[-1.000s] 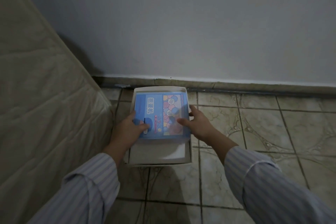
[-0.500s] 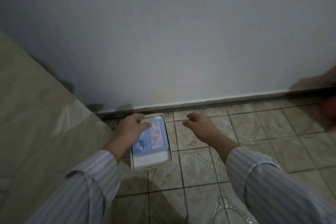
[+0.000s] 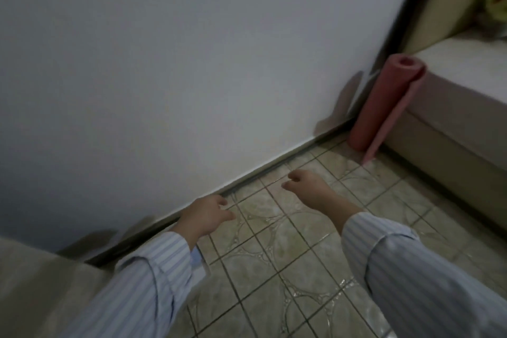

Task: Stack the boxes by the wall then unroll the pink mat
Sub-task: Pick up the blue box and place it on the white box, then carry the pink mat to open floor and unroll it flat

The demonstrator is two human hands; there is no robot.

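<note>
The rolled pink mat [image 3: 380, 103] stands upright at the far right, leaning where the wall meets a bed, its loose flap hanging down to the floor. Only a small white and blue corner of the stacked boxes [image 3: 199, 262] shows beside my left sleeve; the rest is hidden under my arm. My left hand [image 3: 204, 218] hovers over the tiles near the skirting, fingers loosely curled, holding nothing. My right hand [image 3: 308, 189] is out in front, also loosely curled and empty, well short of the mat.
A grey wall [image 3: 192, 63] runs diagonally with a dark skirting strip. A beige mattress [image 3: 35, 288] fills the lower left corner. A bed [image 3: 461, 101] with a light cover stands at the right. Patterned floor tiles [image 3: 277, 263] lie between them.
Both hands have let go of the blue box and lifted off it. The view has swung right, so the boxes slid out of sight and the pink mat came into view.
</note>
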